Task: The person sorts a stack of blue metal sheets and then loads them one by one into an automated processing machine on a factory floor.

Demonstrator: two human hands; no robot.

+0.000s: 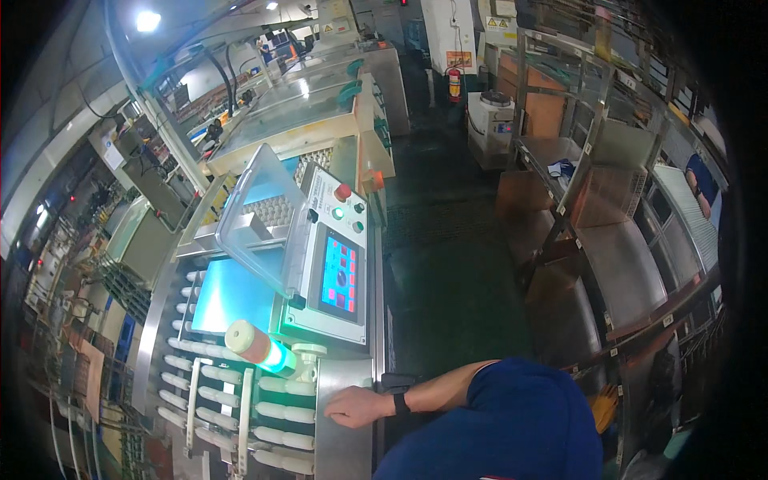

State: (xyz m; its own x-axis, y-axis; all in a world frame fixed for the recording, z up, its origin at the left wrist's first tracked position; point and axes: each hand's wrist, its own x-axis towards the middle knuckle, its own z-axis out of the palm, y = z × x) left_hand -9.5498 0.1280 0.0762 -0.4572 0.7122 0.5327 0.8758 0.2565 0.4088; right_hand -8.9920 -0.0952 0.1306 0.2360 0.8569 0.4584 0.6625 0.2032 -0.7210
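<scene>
My left hand (354,407) rests on the bare metal side ledge (344,444) of a roller conveyor machine. Its fingers are curled in loosely, and nothing shows in them. A dark band circles the wrist. Just left of it run white segmented rollers (284,413). A signal lamp (260,349), glowing green-cyan, lies tilted a little beyond the hand. Further on stands a control box with a lit touch screen (340,274) and several buttons. My right hand is not recognisable. An orange glove (606,406) shows beside my blue sleeve; whether a hand fills it I cannot tell.
A raised clear cover (264,220) leans beside the control box, above a pale blue-lit flat panel (236,294). Metal racks (620,264) line the right side. Between lies a dark green floor aisle (448,296), with a fire extinguisher (454,85) at its far end.
</scene>
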